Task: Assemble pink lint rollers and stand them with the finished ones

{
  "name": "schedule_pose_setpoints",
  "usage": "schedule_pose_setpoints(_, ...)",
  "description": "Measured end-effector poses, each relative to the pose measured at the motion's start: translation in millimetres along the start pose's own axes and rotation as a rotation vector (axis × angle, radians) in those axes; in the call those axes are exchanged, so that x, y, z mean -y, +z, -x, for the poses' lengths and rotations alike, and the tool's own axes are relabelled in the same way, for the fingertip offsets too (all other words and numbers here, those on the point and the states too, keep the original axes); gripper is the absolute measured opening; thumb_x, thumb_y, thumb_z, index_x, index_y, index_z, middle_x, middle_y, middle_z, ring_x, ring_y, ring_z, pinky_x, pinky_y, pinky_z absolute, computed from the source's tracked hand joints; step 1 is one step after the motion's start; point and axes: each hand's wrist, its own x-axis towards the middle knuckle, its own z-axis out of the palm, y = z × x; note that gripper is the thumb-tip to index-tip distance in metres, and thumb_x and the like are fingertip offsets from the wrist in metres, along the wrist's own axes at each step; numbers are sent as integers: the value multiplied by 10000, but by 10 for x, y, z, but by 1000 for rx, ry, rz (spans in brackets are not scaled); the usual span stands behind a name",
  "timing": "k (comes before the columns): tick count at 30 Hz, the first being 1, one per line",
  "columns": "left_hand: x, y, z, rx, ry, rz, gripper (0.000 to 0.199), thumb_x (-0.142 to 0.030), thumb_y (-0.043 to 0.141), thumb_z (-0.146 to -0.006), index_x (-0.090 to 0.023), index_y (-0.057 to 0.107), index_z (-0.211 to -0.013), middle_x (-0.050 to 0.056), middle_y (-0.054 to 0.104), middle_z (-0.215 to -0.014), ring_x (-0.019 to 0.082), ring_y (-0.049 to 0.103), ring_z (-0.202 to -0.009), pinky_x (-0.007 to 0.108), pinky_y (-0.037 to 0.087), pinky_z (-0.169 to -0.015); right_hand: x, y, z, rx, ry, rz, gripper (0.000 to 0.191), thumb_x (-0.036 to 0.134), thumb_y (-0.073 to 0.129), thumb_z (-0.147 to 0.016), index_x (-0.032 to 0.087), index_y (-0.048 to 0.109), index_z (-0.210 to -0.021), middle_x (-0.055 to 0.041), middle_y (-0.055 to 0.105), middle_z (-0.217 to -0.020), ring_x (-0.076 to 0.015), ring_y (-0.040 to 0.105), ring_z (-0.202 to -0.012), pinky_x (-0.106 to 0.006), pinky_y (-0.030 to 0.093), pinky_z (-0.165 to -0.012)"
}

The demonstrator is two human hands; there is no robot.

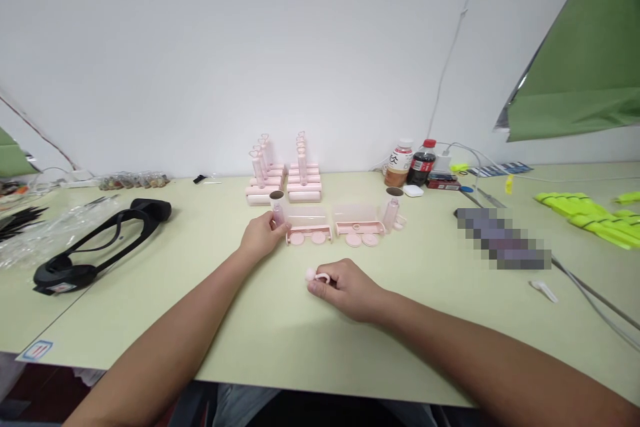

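Note:
My left hand (264, 237) is closed around the lower part of a small translucent pink bottle (279, 215), which stands upright on the table. Closer to me, my right hand (350, 288) pinches a small pale pink looped piece (320, 275) with a round end; the fingers hide part of it. Two open pink cases, a left one (309, 235) and a right one (359, 227), lie beyond my hands with clear lids raised. Pink discs lie at their front edges. Another translucent bottle (391, 215) stands beside the right case, near a dark-mouthed tube (394, 193).
Several closed pink cases (305, 196) with upright looped tubes are stacked near the wall. To the right are a cola bottle (421, 163), a white-labelled jar (399, 163), cables and yellow fabric (590, 217). A black strapped headset (103, 247) lies left.

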Motion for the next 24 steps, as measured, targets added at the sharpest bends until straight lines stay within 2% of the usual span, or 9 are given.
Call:
schedule_pose_setpoints(11, 39, 3, -44, -42, 20, 98, 299, -460, 633, -746, -208, 479, -702, -41, 501, -618, 136, 478, -581, 255, 325, -553, 25, -1, -15, -24, 26, 2, 373, 406, 489, -900, 185, 386, -617, 53, 373, -573, -87, 320, -538, -237, 238, -523)
schedule_pose_setpoints(17, 6, -85, -28, -28, -10, 92, 326, -519, 622, -768, -220, 588, -893, -20, 566, -663, 163, 534, -617, 259, 341, -567, 0, 1, -7, -29, 55, 7, 407, 419, 497, -892, 186, 359, -589, 53, 337, -556, -83, 291, -519, -243, 212, -502)
schedule_pose_setpoints(21, -103, -243, 87, -149, -16, 34, 359, -569, 574, -793, -217, 572, -862, -20, 525, -614, 170, 511, -584, 262, 312, -554, -5, 3, -3, -49, 69, 14, 428, 423, 508, -884, 183, 337, -573, 52, 327, -541, -78, 277, -510, -247, 199, -497)
schedule_pose_setpoints(23, -227, -305, 220, -206, 60, 84, 330, -543, 533, -831, -216, 559, -793, -31, 467, -566, 156, 461, -544, 258, 301, -548, -3, 4, -6, -58, 78, 20, 422, 417, 510, -880, 184, 340, -571, 51, 331, -537, -80, 276, -506, -248, 196, -490)
schedule_pose_setpoints(24, -302, -323, 299, -177, 126, 154, 316, -518, 523, -846, -214, 559, -768, -35, 449, -554, 145, 437, -532, 252, 303, -546, -3, 6, -9, -60, 86, 25, 418, 414, 508, -879, 185, 343, -571, 51, 331, -533, -81, 275, -503, -249, 193, -487)
